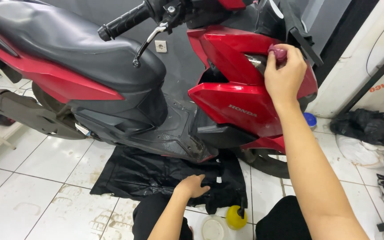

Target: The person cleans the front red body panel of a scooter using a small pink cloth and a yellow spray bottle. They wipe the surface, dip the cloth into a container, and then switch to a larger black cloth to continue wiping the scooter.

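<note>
Right grip (pixel 284 71) pinches cloth (pixel 278 52) — at panel (pixel 236 53) edge.

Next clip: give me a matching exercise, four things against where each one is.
Things:
1. right hand
2. left hand
3. round yellow bottle
4. small blue round lid

Places:
A. on the white tiles behind the front wheel
B. pressing a small purple cloth to the scooter's red front panel
C. flat on the black cloth on the floor
D. standing at the black cloth's near edge

Pairs: 1-B, 2-C, 3-D, 4-A
</note>
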